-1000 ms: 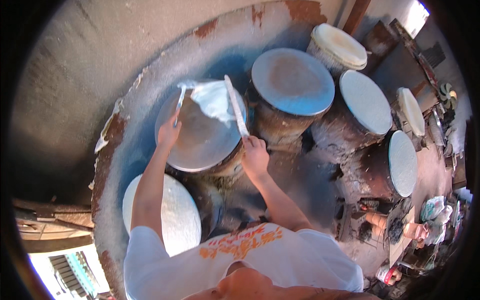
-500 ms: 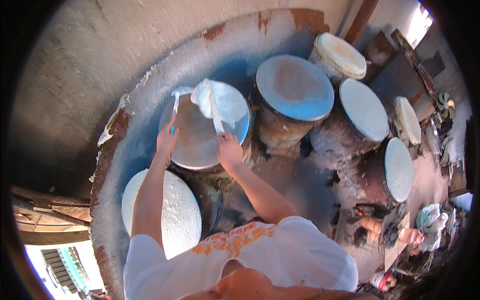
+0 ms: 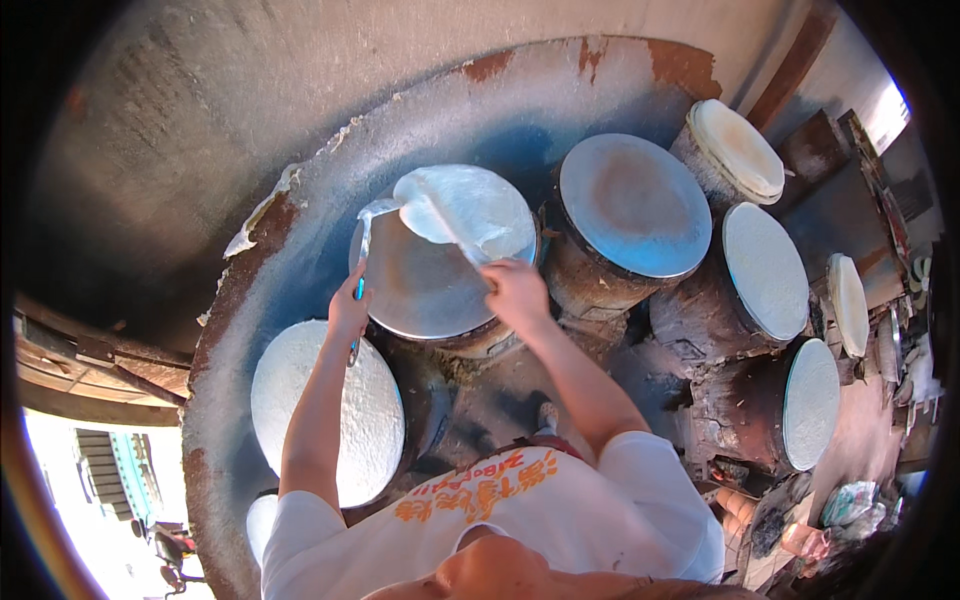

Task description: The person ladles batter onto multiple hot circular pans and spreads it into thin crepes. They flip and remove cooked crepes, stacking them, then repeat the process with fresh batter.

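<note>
A round metal griddle (image 3: 415,290) stands in front of me, its far right part covered by white batter (image 3: 500,200). My left hand (image 3: 349,305) is closed around the handle of a thin scraper (image 3: 366,238) with blue on its grip; the white-smeared head lies at the batter's left edge. In my right hand (image 3: 517,297) is a pale spatula (image 3: 468,245), slanting up and left into the batter. Its blade is blurred and merges with the white layer, so its outline is hidden.
Another griddle (image 3: 635,205), bare and brown-stained, stands to the right. White-coated griddles (image 3: 328,410) (image 3: 765,270) (image 3: 811,405) sit on drum-like stoves around me. A stack of pale round sheets (image 3: 738,150) is at the far right. A curved, crusted wall rim (image 3: 430,115) bounds the far side.
The batter patch has grown wider across the griddle's far right. My right hand has swung rightward with the spatula, now lying more slanted. The whole view has shifted a little.
</note>
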A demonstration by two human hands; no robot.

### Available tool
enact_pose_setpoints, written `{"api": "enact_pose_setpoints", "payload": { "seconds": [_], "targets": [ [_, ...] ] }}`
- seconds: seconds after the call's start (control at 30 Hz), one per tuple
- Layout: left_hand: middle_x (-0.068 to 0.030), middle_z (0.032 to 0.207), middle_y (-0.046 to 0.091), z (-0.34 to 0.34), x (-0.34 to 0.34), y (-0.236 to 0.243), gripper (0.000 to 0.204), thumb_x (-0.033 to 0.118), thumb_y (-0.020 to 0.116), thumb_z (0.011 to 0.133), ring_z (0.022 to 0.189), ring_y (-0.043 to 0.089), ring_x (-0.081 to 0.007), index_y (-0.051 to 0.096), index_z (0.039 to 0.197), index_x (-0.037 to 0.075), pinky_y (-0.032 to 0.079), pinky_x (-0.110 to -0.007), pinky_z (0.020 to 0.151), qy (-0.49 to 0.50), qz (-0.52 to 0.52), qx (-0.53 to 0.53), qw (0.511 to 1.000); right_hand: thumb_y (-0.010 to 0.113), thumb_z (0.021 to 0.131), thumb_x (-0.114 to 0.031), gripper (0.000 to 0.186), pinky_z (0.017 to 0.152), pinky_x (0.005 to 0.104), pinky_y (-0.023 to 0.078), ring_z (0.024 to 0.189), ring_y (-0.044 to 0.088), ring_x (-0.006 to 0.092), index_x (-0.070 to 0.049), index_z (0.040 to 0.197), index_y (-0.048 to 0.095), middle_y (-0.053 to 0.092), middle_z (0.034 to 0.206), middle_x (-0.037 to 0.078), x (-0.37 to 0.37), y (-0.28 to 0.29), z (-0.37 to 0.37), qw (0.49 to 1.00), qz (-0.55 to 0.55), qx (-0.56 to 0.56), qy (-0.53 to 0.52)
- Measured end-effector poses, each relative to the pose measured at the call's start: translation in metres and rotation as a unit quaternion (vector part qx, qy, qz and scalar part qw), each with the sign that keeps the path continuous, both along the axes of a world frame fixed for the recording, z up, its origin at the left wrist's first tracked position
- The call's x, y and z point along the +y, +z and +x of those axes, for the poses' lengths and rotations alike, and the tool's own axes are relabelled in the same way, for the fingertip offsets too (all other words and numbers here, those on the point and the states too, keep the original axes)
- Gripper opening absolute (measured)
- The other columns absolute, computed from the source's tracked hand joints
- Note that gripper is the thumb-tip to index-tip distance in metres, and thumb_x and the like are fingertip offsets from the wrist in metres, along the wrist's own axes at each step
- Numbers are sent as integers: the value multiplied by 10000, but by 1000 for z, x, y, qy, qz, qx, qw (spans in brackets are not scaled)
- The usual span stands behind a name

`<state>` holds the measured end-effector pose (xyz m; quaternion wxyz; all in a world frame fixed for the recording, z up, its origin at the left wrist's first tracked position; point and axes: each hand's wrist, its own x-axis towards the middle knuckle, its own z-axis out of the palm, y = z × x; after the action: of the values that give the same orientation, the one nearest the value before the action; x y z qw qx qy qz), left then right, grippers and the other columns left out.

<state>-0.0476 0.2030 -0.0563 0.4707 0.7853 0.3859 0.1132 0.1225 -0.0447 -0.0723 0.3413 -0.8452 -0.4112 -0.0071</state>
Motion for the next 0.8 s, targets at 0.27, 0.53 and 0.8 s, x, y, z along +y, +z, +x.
{"api": "enact_pose_setpoints", "payload": {
  "seconds": [0.27, 0.53, 0.8],
  "targets": [
    [-20, 593, 485, -20, -34, 7, 543, 52, 550, 883, 389, 388, -86, 436, 1377, 247, 349, -267, 348, 55, -22, -24, 998, 659, 653, -16, 390, 816, 347, 512, 955, 581, 270, -54, 1040, 645, 628, 1042, 84, -4, -3, -49, 999, 8, -10, -32],
    [-12, 577, 466, 9, -48, -2, 561, 54, 552, 884, 383, 387, -87, 410, 1394, 238, 353, -267, 341, 108, -45, -78, 990, 622, 667, -21, 347, 792, 372, 511, 966, 560, 279, -86, 1006, 653, 621, 1042, 52, 6, -11, 72, 998, -22, -59, 26],
    [-17, 557, 486, 26, -113, 19, 564, 69, 549, 887, 381, 394, -93, 386, 1408, 208, 355, -268, 341, 242, -63, -60, 966, 603, 663, -5, 371, 818, 383, 495, 953, 562, 302, -80, 1024, 643, 627, 1014, 86, 11, -22, 89, 962, -25, 14, 270]
  ]
}}
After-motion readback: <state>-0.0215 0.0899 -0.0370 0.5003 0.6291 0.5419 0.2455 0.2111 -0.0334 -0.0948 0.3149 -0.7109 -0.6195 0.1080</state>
